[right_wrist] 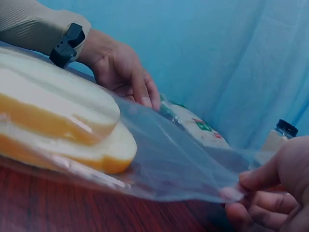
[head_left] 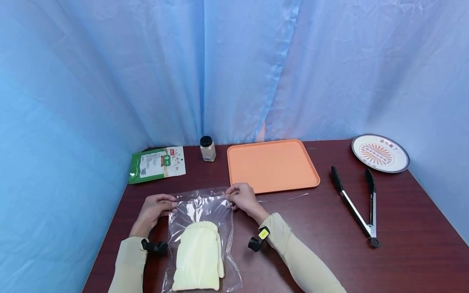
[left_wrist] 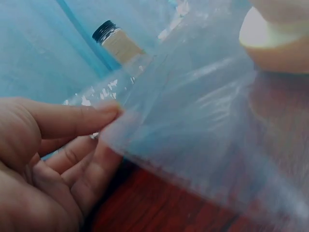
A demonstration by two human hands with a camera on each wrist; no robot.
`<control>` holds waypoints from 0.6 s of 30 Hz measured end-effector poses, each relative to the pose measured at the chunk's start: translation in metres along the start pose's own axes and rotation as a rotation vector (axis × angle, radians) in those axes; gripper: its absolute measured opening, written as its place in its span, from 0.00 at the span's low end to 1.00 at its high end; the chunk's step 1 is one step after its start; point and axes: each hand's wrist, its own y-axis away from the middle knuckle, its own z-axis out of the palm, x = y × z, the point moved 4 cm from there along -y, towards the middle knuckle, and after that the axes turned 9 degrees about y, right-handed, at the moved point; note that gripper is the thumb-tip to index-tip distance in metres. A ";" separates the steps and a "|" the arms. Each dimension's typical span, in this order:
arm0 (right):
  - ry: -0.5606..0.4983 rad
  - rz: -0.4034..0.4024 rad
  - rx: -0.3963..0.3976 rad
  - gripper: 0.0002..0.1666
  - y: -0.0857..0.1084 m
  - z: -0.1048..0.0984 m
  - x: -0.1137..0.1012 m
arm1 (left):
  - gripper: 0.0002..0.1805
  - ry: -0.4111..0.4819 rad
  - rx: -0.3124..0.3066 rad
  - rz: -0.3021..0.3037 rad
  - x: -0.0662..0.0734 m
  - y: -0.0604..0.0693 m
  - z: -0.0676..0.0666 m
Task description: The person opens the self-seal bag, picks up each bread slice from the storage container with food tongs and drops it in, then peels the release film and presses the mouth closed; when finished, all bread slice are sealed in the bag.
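Two slices of bread lie stacked inside a clear plastic bag, flat near the table's front edge. In the right wrist view the bread slices show brown crusts. At the bag's far left corner, my left hand pinches the film between thumb and fingers. My right hand pinches the opposite far corner. The left wrist view has the left hand with the film stretched out from its fingertips. Film covers part of the right fingertips in the right wrist view.
Behind the bag stand an orange tray and a black-capped jar. A green and white packet lies at back left. To the right are open tongs and a patterned plate. Blue curtains enclose the table.
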 end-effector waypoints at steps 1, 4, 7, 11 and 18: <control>-0.011 -0.010 -0.006 0.04 0.000 -0.001 0.001 | 0.11 0.010 -0.010 0.008 -0.001 0.000 -0.002; -0.034 -0.033 -0.017 0.04 0.000 -0.002 0.003 | 0.10 0.047 -0.044 0.033 -0.004 0.001 -0.004; -0.058 -0.048 -0.030 0.06 0.000 -0.003 0.005 | 0.07 0.086 -0.082 0.053 -0.005 0.001 -0.006; -0.090 -0.061 -0.050 0.07 0.000 -0.004 0.007 | 0.07 0.152 -0.118 0.077 -0.006 0.002 -0.006; -0.120 -0.150 -0.068 0.10 -0.001 -0.005 0.006 | 0.14 0.237 -0.165 0.098 -0.005 0.004 -0.008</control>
